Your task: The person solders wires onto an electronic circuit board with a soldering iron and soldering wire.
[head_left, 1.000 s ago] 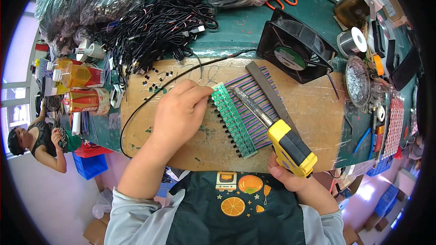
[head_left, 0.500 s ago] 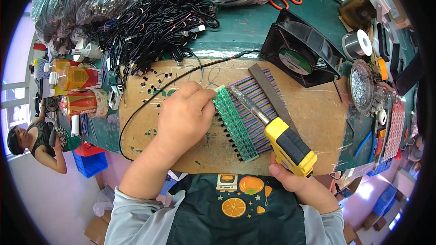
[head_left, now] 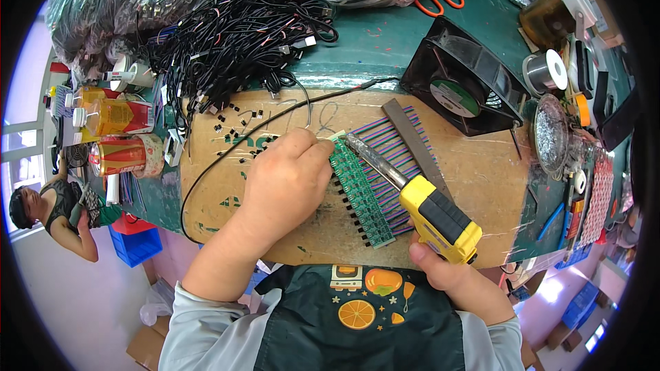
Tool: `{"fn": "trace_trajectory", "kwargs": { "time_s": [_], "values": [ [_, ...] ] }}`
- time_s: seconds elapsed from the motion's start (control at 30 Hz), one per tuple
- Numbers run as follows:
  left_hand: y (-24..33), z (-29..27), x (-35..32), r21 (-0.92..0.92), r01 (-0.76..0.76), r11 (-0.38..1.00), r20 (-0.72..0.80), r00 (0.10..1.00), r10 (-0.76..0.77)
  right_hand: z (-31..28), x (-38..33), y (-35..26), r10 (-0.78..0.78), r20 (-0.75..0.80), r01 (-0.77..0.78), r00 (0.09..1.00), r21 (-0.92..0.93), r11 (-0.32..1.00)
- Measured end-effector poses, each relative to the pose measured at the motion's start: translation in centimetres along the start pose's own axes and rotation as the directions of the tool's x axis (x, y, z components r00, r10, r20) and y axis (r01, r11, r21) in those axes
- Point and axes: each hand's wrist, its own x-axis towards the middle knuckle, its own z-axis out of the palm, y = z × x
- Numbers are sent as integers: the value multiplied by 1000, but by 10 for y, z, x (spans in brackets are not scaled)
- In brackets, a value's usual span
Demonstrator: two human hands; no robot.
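Left hand point(head_left: 289, 182): lies palm down on a brown board point(head_left: 481, 185), fingertips pressed on the upper end of a green strip of circuit boards point(head_left: 359, 192). The grip is bent over that end; whether it pinches the strip or only holds it down cannot be told.

Right hand point(head_left: 440, 268): grip clenched around the yellow and black handle of a soldering iron point(head_left: 419, 203). The metal tip of the iron points up and left and meets the top end of the strip, just beside the left fingertips.

Strip of circuit boards: lies slantwise on the middle of the board, with striped purple and green wires point(head_left: 392, 158) fanned out on its right side. A flat grey metal bar point(head_left: 416, 148) lies across those wires.

Board: rests on a green counter point(head_left: 385, 41). Small black parts point(head_left: 237, 134) are scattered on its upper left, and a thin black cable point(head_left: 227, 154) curves over it.

On the counter:
- a heap of black cables point(head_left: 234, 27), upper left;
- a black fan point(head_left: 464, 82), right of the board's top edge;
- a spool of solder wire point(head_left: 544, 72), further right;
- orange-handled scissors point(head_left: 440, 1), at the top;
- bottles and a can point(head_left: 113, 134), at the left edge.

Another person point(head_left: 48, 209) stands at far left, below the counter.
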Motion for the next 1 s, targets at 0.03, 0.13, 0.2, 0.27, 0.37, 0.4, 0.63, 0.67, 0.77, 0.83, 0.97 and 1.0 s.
{"fn": "trace_trajectory", "kwargs": {
  "time_s": [0.03, 0.13, 0.2, 0.27, 0.37, 0.4, 0.63, 0.67, 0.77, 0.83, 0.97, 1.0],
  "values": [
    [0, 0, 0, 11, -13, 1000, 3, 1000, 13, 0, 0, 0, 0, 1, 0, 1000, 0, 1000],
    [-1, 1, -1, 16, -31, 999, -1, 1000, 31, 0, 1, 1, 11, 9, -11, 1000, 4, 1000],
    [-1, 1, -1, 11, -30, 999, -5, 1000, 30, -1, 1, -1, 45, 28, -46, 999, 36, 998],
    [-1, 1, -1, 5, -29, 1000, -8, 1000, 29, 1, 1, -2, 64, 16, -65, 998, 56, 996],
    [-1, 2, -1, 10, -37, 999, -22, 999, 37, 4, 3, -4, 60, 8, -60, 998, 46, 997],
    [-1, 2, -1, 12, -31, 999, -10, 999, 31, 5, 4, -5, 38, 10, -38, 999, 13, 999],
    [-1, 2, -1, 12, -30, 999, -7, 1000, 31, 3, -1, 0, 61, -13, -61, 998, 11, 998],
    [-1, 2, -1, 11, -31, 999, -8, 999, 31, 0, -4, 1, 92, 2, -92, 996, 64, 994],
    [-2, 2, -2, 0, -30, 1000, -19, 999, 30, -10, -10, 4, 164, 76, -174, 983, 142, 975],
    [-2, 2, -2, 4, -22, 1000, -9, 1000, 22, -11, -10, 6, 205, 135, -226, 969, 164, 960],
    [-2, 2, -3, 13, -18, 1000, -10, 1000, 18, -4, -7, 6, 100, 133, -126, 986, 207, 970],
    [-1, 2, -2, 14, -19, 1000, -9, 1000, 19, -8, -10, 8, 179, 157, -210, 971, 204, 956]
  ]
}}
